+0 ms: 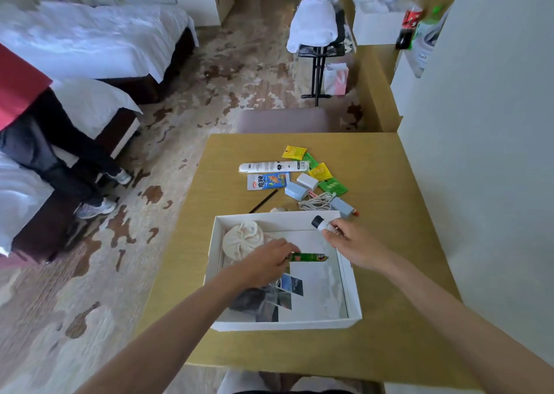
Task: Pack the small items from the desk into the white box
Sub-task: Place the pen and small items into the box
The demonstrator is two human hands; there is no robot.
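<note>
Green stick (308, 257) is being held inside the white box (284, 325) with its long axis running 9 to 3 o'clock. The left hand (263, 263) is pinching its 9 o'clock end, so the rest is reaching toward 3 o'clock from those fingers. The right hand (355, 243) is gripping a white tube (323, 225) over the box's 1 o'clock corner, its black cap pointing to 10 o'clock.

left grip (265, 260) covers the left end of the green stick (308, 256). right grip (349, 242) hides the white tube (323, 225) past its black cap (316, 221); label (332, 229) unreadable. Under the left wrist: blurred clear bag (269, 296), contents unclear. Bottom edge cuts off both forearms (180, 318).
</note>
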